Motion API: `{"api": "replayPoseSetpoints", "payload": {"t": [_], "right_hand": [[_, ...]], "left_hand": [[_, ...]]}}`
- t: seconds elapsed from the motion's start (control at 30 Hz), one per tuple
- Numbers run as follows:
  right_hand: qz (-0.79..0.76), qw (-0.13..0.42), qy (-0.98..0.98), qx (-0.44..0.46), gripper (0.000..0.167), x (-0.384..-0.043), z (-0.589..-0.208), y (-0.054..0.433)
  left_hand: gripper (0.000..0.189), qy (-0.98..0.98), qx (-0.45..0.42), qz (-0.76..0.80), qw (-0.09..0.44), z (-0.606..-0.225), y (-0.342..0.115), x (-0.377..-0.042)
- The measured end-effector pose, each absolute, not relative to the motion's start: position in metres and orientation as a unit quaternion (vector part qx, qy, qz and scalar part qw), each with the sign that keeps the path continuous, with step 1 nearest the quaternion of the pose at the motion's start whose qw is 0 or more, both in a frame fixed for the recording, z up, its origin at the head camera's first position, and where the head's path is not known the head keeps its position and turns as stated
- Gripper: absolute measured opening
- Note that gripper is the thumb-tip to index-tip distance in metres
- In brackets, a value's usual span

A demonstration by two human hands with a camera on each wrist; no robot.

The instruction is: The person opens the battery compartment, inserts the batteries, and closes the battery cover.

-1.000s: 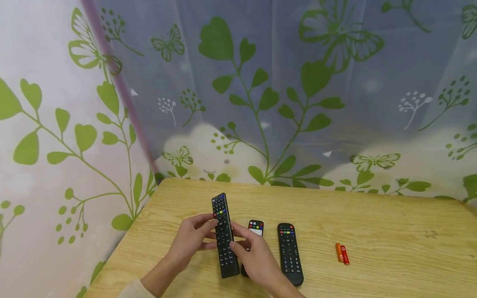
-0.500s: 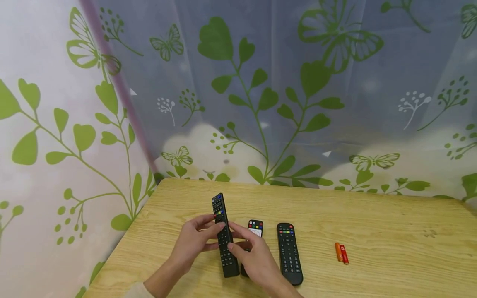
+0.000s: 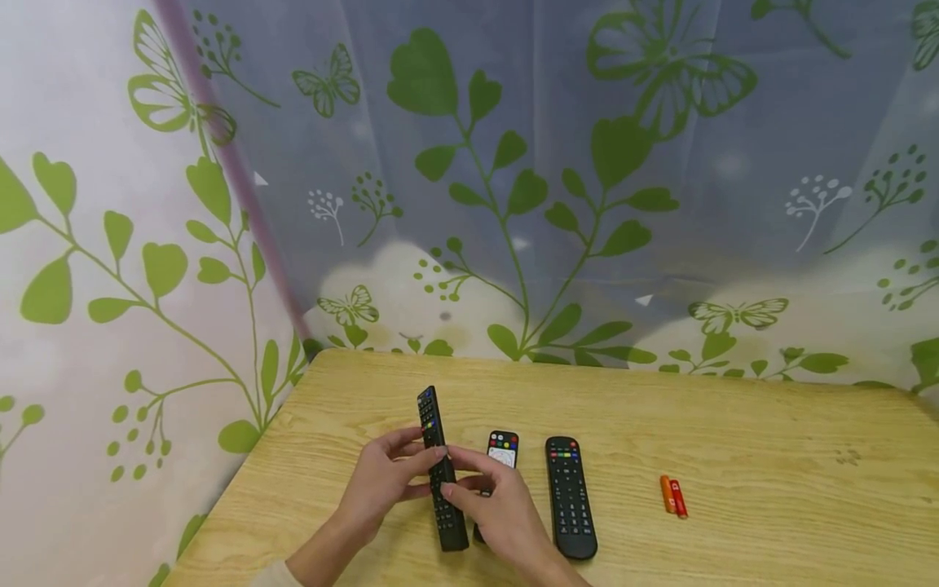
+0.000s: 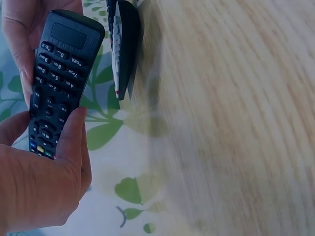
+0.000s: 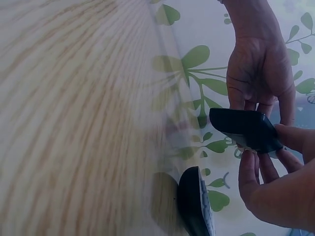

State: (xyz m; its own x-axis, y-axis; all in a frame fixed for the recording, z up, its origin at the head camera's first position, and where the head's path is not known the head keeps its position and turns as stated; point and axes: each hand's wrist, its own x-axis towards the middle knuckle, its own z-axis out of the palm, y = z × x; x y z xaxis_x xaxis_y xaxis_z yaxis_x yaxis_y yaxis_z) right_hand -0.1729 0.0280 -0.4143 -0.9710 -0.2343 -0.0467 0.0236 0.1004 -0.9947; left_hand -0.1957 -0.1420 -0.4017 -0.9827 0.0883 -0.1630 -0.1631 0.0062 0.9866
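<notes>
A long black remote control (image 3: 451,528) is held up over the table, tilted with its far end raised. My left hand (image 3: 377,481) grips its left side, thumb across the button face. From the right my right hand (image 3: 502,505) pinches it, thumb at the near edge of the buttons and fingers behind. The left wrist view shows the remote's number keys (image 4: 59,73) between both hands. Its dark end (image 5: 241,127) faces the right wrist camera. Behind my right hand lies a second black remote (image 3: 503,447) with a white centre pad, partly hidden.
A third black remote (image 3: 570,499) with rounded ends lies right of my right hand. Farther right, one orange battery (image 3: 666,493) and one red battery (image 3: 678,498) lie side by side on the wooden table (image 3: 792,473). A leaf-patterned curtain (image 3: 557,244) stands behind the table.
The held remote has rolled about its long axis, so its button face now shows narrower and its side more. My left thumb has slid slightly right across it. The other remotes and batteries stay put.
</notes>
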Motion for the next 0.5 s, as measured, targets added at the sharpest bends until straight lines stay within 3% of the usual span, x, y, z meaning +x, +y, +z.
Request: {"api": "replayPoseSetpoints", "payload": {"t": [0.23, 0.5], "right_hand": [[-0.672, 0.100, 0.730, -0.071, 0.042, -0.1727, -0.4188, 0.0259], [-0.678, 0.107, 0.726, -0.047, 0.060, -0.1692, -0.4230, 0.0239]], "left_hand": [[0.063, 0.692, -0.016, 0.715, 0.099, -0.4051, -0.1442, -0.1949], [0.059, 0.684, -0.009, 0.726, 0.076, -0.4098, -0.1444, -0.1943]]}}
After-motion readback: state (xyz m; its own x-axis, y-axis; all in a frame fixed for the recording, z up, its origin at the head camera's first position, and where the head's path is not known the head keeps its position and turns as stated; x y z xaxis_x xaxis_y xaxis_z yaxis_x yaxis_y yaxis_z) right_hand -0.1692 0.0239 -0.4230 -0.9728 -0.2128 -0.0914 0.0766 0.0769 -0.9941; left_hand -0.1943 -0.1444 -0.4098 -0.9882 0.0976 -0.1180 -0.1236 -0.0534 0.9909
